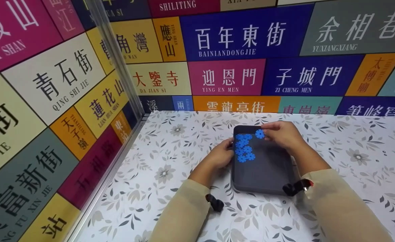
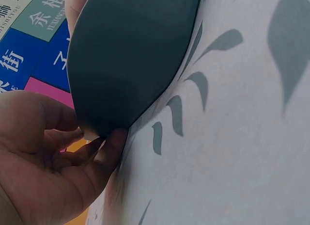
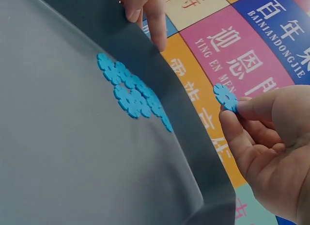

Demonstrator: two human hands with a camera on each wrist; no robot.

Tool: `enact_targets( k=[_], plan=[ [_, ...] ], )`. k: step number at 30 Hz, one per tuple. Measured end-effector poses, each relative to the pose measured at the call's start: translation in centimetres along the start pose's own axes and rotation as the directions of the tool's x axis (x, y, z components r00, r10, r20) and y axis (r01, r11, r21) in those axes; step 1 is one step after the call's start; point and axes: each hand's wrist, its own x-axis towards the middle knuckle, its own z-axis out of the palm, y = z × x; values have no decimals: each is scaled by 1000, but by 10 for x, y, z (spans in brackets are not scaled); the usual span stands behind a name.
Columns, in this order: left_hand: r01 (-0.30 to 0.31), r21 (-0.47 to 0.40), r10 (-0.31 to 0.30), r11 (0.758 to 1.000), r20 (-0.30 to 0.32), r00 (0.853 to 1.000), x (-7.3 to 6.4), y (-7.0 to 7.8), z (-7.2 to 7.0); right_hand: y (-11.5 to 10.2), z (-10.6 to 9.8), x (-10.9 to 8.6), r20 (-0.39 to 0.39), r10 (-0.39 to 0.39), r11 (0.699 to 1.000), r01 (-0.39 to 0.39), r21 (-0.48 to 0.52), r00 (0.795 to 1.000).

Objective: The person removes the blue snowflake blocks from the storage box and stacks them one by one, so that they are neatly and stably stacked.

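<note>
A dark grey rectangular tray lies on the table. Inside it, along the left side towards the far end, blue flower-shaped plastic discs lie grouped together; the right wrist view shows the discs overlapping. My right hand pinches one blue disc between thumb and fingers, close to the tray's far right corner. At the tray's left wall, my left hand grips the edge with curled fingers, which the left wrist view shows against the wall's outer face.
The table wears a white cover with grey leaves and flowers. Panels of coloured street-name signs stand behind it and along the left. A dark wrist device sits at the left sleeve, another at the right.
</note>
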Motion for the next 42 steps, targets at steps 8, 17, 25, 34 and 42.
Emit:
enact_targets(
  k=[8,17,25,34,42],
  plan=[
    [24,12,-24,1000,-12,1000,1,0,2,10,-23,-13,-91,51,991,-39,129,995],
    [20,34,-20,999,2,1000,0,-1,1,45,-55,-30,-166,112,962,-65,264,980],
    [31,17,-31,999,0,1000,0,-4,1,79,-76,-34,-184,195,934,-126,335,963],
    [18,17,-18,1000,-4,1000,1,-2,2,107,-90,-33,-186,253,951,-209,229,949],
    [5,47,-5,999,5,1000,0,-1,0,111,-92,-33,-184,235,970,-218,111,954]
  ],
)
